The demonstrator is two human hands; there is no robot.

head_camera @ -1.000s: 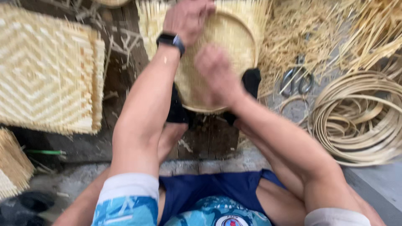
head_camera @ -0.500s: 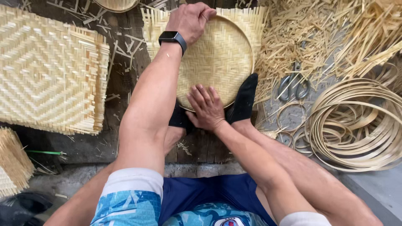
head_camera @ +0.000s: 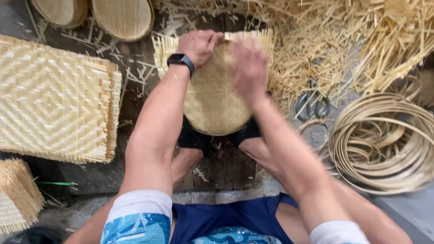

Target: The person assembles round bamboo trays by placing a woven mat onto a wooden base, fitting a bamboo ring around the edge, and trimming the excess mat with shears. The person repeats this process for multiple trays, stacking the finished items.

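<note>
A round woven bamboo tray [head_camera: 212,101] lies on a square woven mat on the floor, pinned at its near edge by my feet in black socks. My left hand [head_camera: 199,45], with a black watch on the wrist, grips the tray's far rim at the upper left. My right hand [head_camera: 247,68] is blurred and presses down on the tray's upper right part, fingers bent over the weave; whether it grips the rim is unclear.
A large square woven mat [head_camera: 54,99] lies to the left. Two round trays [head_camera: 122,18] sit at the top left. Coiled bamboo strips [head_camera: 384,144] lie at the right, scissors [head_camera: 312,104] beside them, and loose bamboo scraps [head_camera: 361,40] behind.
My right hand has moved from the tray's near edge up to its far right part. The left hand has stayed on the far rim. The view has shifted closer.
</note>
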